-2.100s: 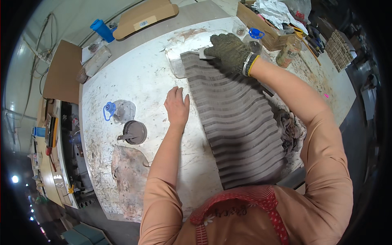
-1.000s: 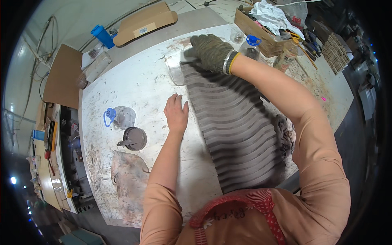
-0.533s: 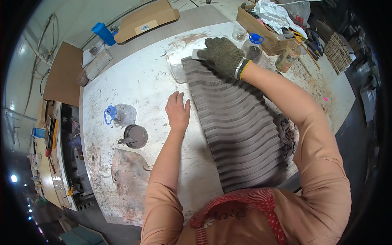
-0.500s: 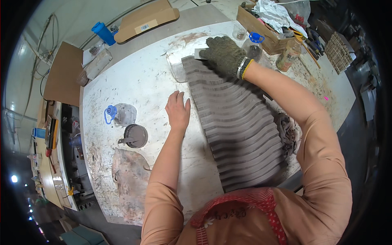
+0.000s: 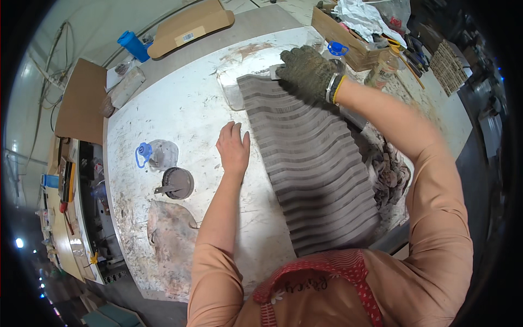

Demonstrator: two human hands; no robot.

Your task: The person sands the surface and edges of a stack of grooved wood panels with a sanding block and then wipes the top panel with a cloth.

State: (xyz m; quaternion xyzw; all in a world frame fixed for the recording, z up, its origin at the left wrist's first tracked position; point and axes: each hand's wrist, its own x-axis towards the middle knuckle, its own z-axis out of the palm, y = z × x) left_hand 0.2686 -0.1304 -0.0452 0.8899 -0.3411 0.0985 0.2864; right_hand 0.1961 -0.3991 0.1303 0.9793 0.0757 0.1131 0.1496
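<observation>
Head view: grey-brown panel [image 5: 308, 163] ridged in wavy rows; gloved right hand [image 5: 308, 73] grips pale flat piece [image 5: 274, 73] at far end; left hand [image 5: 233, 148] loosely spread.

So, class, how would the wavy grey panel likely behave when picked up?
The wavy grey panel is probably stiff, its ridges standing crisp. It may be awkward, being far larger than the gloved right hand. Its uneven right edge might snag.
</observation>
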